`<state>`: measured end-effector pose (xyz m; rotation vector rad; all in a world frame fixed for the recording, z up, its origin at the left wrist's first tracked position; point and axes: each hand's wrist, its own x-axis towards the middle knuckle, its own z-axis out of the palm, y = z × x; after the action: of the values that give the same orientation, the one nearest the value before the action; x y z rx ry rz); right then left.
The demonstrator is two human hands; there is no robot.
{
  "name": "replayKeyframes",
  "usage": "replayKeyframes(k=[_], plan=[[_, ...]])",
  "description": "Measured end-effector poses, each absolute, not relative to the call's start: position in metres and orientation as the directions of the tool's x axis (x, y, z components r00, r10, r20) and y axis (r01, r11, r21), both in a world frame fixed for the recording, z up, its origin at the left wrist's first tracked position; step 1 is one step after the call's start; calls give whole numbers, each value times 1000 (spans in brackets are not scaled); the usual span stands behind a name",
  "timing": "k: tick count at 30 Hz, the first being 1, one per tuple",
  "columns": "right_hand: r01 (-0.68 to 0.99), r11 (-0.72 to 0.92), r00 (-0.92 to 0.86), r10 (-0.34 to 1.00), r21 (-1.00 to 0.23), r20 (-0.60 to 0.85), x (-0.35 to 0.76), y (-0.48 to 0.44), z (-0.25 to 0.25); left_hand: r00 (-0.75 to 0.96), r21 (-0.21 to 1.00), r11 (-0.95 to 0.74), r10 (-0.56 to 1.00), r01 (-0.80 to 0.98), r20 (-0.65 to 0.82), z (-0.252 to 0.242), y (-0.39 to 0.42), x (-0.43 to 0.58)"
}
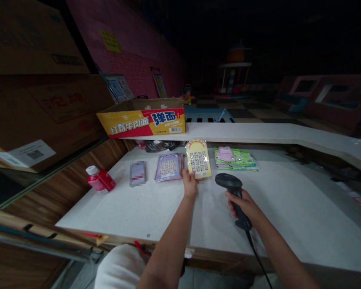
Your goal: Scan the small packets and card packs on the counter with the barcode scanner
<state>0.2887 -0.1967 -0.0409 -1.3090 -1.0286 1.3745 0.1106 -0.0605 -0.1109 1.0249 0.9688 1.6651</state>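
Observation:
My left hand point(190, 184) grips the lower left corner of a yellow packet point(198, 159) in clear wrap, printed with a grid of small pictures. The packet is tilted up above the desk. In my right hand point(241, 205) is a black barcode scanner point(230, 182), fingers wrapped round its handle, its head turned left towards the packet. A cord runs down from the handle. Left of the packet lies a stack of purple packets point(168, 167) with similar grids. To its right is a pile of green packets point(240, 158), with a pink piece point(225, 153) on top.
A red bottle with a white cap point(100, 180) lies on the white desk point(132, 210) at left, near a blurred phone-like rectangle point(137, 173). An open red and yellow carton point(147, 120) stands on the raised ledge point(243, 131). Big brown cartons point(45, 104) are stacked far left.

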Motion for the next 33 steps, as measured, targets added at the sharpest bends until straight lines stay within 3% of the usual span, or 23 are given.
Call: replayKeyframes(k=[7,14,20,27,30,33], plan=[[-323,-204,-32,978,-924,-204,316,-189,-60,-221,915,-244,959,-322,178,-113,-60,111],[-648,-230,-124,972,-727,-197,340,-186,-78,-193,940,-232,963,-250,187,-107,-63,112],[-701,-251,-130,965,-668,-226,341,-184,-78,-253,955,-295,926,-21,281,-100,-84,113],[-676,-234,-99,968,-698,-229,339,-186,-74,-507,919,-341,767,198,394,-55,-91,57],[-681,-229,-87,968,-696,-234,338,-188,-73,-540,864,-175,717,473,441,-35,-84,23],[-697,-236,-92,966,-677,-242,338,-188,-74,-531,740,89,754,667,387,-27,-80,3]])
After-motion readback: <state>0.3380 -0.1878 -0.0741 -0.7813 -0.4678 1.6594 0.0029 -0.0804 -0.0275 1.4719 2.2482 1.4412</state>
